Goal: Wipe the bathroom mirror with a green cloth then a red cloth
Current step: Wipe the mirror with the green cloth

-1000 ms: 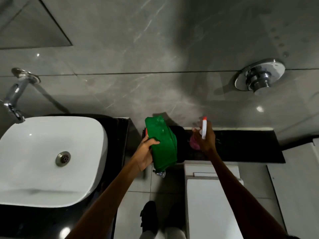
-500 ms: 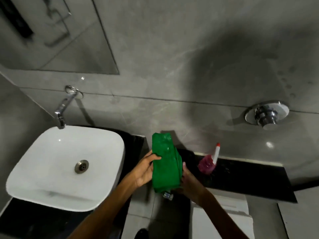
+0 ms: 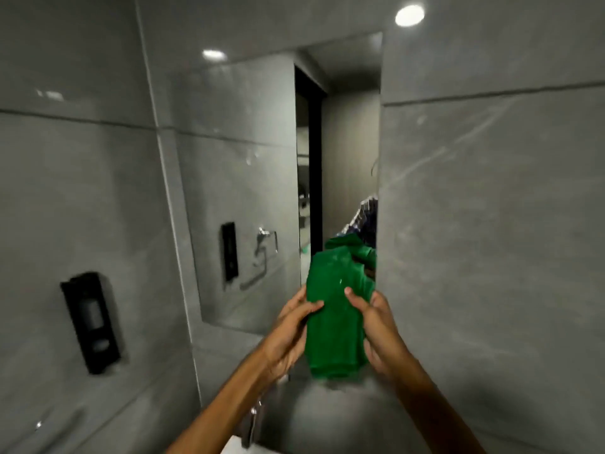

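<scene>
The green cloth [image 3: 339,317] is gripped by both hands, left hand [image 3: 289,335] and right hand [image 3: 379,332], at 6 o'clock below the mirror [image 3: 262,191]; wiping judged not yet begun, red cloth unseen.

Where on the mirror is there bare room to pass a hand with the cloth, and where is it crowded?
The mirror is bare over its upper and left parts, between its top edge and the black dispenser on the side wall. Its lower right corner is crowded: the green cloth, held by the left hand and right hand, covers it.
</scene>
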